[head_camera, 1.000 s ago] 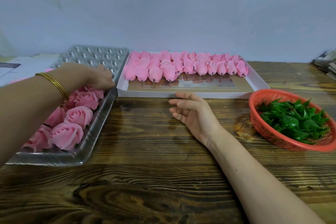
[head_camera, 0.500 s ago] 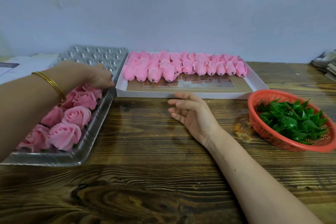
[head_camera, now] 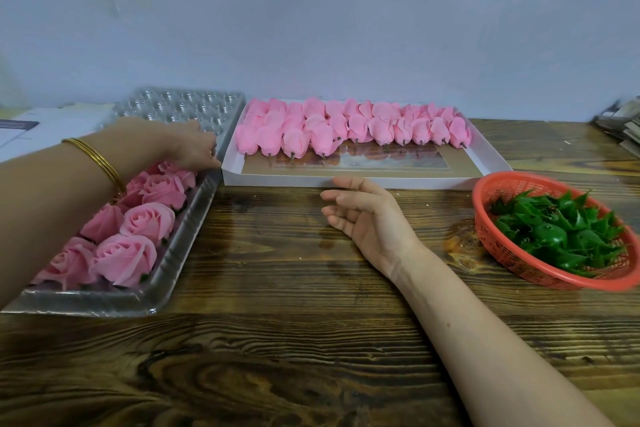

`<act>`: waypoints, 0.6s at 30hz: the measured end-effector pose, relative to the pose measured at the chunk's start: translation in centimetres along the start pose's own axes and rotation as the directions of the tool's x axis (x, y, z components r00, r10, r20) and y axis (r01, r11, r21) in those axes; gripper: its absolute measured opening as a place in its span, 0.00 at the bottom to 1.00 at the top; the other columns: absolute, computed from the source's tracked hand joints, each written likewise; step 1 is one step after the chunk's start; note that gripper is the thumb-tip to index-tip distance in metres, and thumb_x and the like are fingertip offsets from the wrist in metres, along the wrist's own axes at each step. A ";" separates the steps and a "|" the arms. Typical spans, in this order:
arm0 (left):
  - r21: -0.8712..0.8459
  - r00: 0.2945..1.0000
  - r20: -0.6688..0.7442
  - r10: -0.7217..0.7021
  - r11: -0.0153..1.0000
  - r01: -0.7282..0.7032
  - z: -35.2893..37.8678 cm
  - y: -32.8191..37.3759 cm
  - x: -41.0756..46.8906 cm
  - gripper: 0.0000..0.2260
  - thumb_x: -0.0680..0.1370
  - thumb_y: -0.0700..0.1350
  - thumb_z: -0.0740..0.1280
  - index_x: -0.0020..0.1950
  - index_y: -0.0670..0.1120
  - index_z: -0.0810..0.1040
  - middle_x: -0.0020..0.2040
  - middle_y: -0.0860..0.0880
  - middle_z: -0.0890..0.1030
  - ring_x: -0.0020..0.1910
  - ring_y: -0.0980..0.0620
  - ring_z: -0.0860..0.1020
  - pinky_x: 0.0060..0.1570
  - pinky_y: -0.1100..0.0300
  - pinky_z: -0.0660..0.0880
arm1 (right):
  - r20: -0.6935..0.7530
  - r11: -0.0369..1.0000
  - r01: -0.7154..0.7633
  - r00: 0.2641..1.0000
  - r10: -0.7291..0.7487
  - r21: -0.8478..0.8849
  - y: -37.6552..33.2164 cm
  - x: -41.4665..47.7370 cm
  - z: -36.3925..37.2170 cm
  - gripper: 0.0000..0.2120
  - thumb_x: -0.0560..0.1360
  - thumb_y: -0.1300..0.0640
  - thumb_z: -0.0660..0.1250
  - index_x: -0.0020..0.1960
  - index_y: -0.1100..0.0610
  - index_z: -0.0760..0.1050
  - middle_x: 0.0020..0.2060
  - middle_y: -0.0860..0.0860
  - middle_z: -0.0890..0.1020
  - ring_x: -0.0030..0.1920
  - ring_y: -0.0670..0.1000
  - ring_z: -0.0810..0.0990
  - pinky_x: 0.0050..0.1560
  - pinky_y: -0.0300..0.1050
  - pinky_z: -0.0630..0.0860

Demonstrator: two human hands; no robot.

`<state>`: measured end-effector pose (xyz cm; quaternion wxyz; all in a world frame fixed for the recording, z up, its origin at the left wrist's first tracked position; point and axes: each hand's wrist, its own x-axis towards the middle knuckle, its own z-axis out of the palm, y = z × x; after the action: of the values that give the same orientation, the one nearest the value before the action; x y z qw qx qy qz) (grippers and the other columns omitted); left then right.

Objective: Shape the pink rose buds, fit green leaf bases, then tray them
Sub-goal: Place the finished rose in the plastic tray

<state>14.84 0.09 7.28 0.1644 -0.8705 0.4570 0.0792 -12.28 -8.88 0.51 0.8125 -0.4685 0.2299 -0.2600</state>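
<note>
Dark wood makes up the worktop [head_camera: 277, 288], and a pale blue wall [head_camera: 311, 28] stands behind it. On the left side sits a clear tray [head_camera: 187, 236] with finished pink roses [head_camera: 149, 222] in it, open side up.

The left hand [head_camera: 192, 146] reaches over the tray to the far rose [head_camera: 175, 173] in the right row. Its fingers [head_camera: 211, 158] point down and touch the top of that rose, close to the tray's right rim. The back of the hand faces up and hides the tips, so I cannot tell if they pinch the rose or only touch it. A gold bangle [head_camera: 100, 163] sits on that wrist.

Just beside the tray, on its right, lies a flat white box [head_camera: 381, 181]. Pink rose buds [head_camera: 346, 128] lie on their sides along its far part, packed close, with small dark stems pointing to the near side. The near part of the box shows brown card.

The right hand [head_camera: 370, 218] rests on the worktop just in front of the box. Its palm faces left, its fingers [head_camera: 341, 208] are loose and a bit bent, and it holds nothing.

Farther right sits a red basket [head_camera: 512, 260] full of green leaf bases [head_camera: 554, 232], apart from both hands. White papers [head_camera: 45, 125] lie at the far left, beside the tray.
</note>
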 end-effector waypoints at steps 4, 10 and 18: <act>-0.001 1.000 -0.001 0.016 1.000 -0.016 0.0 -0.2 0.2 0.18 0.83 0.52 0.58 0.62 0.39 0.77 0.58 0.39 0.77 0.53 0.47 0.69 0.56 0.54 0.70 | 0.002 1.000 0.000 1.000 0.000 0.002 0.0 0.0 0.0 0.12 0.74 0.71 0.63 0.54 0.60 0.75 0.42 0.55 0.84 0.37 0.50 0.82 0.43 0.41 0.79; -0.042 0.998 -0.023 0.057 0.997 -0.058 -0.6 -0.2 0.3 0.16 0.84 0.47 0.57 0.49 0.36 0.77 0.42 0.43 0.77 0.41 0.47 0.73 0.40 0.57 0.68 | -0.001 1.000 -0.003 1.000 0.003 0.012 0.1 0.1 -0.1 0.12 0.73 0.71 0.63 0.54 0.60 0.75 0.42 0.55 0.84 0.36 0.50 0.82 0.42 0.41 0.78; -0.116 0.976 -0.219 0.009 0.993 -0.036 -1.0 0.0 0.6 0.15 0.82 0.44 0.58 0.42 0.35 0.77 0.36 0.43 0.75 0.35 0.47 0.71 0.36 0.57 0.67 | 0.005 1.000 0.000 1.000 0.000 0.007 0.1 0.2 -0.2 0.12 0.73 0.71 0.63 0.53 0.60 0.76 0.41 0.55 0.85 0.36 0.50 0.82 0.41 0.41 0.79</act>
<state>15.13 -0.72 8.00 0.0600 -0.8770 0.4766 0.0124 -12.25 -9.09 0.27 0.8147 -0.4664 0.2267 -0.2595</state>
